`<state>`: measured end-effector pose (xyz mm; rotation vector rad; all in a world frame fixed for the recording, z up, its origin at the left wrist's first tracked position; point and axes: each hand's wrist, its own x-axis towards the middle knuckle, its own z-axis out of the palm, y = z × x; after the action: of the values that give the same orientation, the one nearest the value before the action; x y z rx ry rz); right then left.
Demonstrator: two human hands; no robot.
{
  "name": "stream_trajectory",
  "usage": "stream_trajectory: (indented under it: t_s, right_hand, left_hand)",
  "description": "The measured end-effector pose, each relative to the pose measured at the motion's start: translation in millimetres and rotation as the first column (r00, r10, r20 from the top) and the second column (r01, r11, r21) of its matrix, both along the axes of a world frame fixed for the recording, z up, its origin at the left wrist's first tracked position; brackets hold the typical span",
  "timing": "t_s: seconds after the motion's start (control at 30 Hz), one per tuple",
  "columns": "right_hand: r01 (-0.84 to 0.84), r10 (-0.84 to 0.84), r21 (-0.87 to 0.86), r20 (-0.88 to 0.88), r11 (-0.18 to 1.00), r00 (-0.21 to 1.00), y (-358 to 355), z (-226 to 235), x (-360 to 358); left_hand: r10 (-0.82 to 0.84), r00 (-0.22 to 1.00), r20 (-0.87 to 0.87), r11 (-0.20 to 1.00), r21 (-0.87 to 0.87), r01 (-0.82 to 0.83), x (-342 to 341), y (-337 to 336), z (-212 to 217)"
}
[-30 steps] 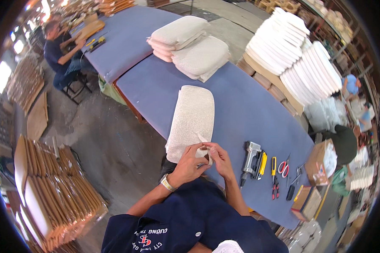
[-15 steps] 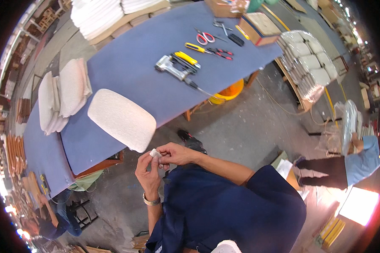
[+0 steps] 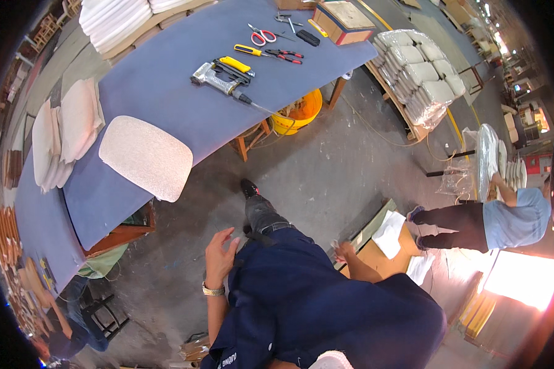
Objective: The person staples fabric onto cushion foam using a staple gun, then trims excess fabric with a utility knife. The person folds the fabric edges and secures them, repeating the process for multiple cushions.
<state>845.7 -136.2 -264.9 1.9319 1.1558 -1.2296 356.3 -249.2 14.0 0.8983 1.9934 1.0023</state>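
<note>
Resting open against the blue shirt, the left hand [image 3: 220, 257] is seen empty; the right hand [image 3: 343, 251] (partly hidden, grip unclear) is lowered. Nearest, the white cushion [image 3: 145, 157] lies on the tabletop [image 3: 184, 98].

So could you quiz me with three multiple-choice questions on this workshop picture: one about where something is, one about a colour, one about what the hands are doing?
1. Where does the staple gun lie?
A. On the blue table
B. On the floor
C. In the bucket

2. What colour is the bucket by the table?
A. Green
B. Yellow
C. White

3. What is the person's left hand doing?
A. Gripping the scissors
B. Pressing down on the seat cushion
C. Open, holding nothing

Answers:
1. A: the gun rests on the blue top beside the pliers.
2. B: its wall shows yellow under the table edge.
3. C: the fingers are spread, beside the dark blue shirt; the seat cushion lies apart on the table.
</note>
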Motion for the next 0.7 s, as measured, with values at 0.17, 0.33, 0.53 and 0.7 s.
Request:
stream_trajectory:
  t_s: [0.17,0.33,0.53,0.7]
  right_hand:
    - [-0.165,0.153,0.074,0.149,0.983,0.977,68,24,22]
    - [-0.207,0.238,0.472,-0.007,0.857,0.971,256,44,-93]
    - [0.057,0.152,0.761,-0.201,0.646,0.968,414,73,-198]
    - [-0.183,0.259,0.372,-0.164,0.910,0.952,479,44,-218]
  left_hand:
    - [0.018,0.999,-0.034,0.999,-0.027,-0.019,-6,23,6]
    - [0.087,0.994,-0.059,0.994,-0.058,-0.090,-10,46,5]
    - [0.170,0.985,-0.028,0.980,-0.096,-0.172,-17,101,4]
    - [0.256,0.965,-0.046,0.965,-0.047,-0.259,-31,173,8]
